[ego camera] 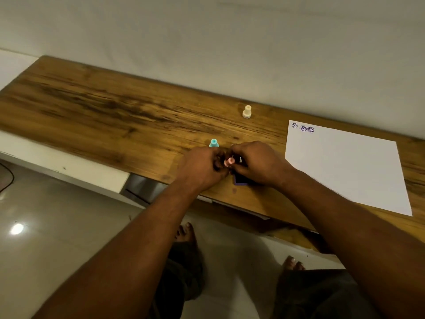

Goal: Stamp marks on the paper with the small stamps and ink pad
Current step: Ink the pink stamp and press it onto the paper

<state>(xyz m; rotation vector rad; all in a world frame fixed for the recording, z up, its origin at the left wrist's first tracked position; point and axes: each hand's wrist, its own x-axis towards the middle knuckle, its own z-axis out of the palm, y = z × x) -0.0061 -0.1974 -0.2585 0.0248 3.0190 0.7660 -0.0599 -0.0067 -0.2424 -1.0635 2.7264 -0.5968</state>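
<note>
- Both hands meet at the centre of the frame, over the near edge of the long brown wood-grain table (115, 107).
- Between them sits a small pink plastic stamp (229, 161) — short, rounded, pale pink with a lighter end showing, lying tilted rather than upright.
- The left hand (202, 168) is curled in tight, fingers folded around the stamp's left end; it has hold of it.
- The right hand (257, 164) comes in from the right, fingertips pinched close on the stamp's other end — which hand carries the weight is hard to tell.
- Just under the right hand, a dark ink pad in a purple square case (240, 180) rests on the table, mostly hidden; only its lower corner and dark inked face peek out.
- Just above the left hand stands a small teal plastic stamp (214, 143), upright, its base hidden by the knuckles.
- Further up and right of centre, a cream-coloured plastic stamp (247, 111) stands upright by itself, well apart from the hands.
- On the right side lies a white sheet of paper (345, 166), flat and skewed to the table edge.
- Its upper left corner carries three round purple smiley marks (303, 128) in a row, the leftmost fainter than the other two.
</note>
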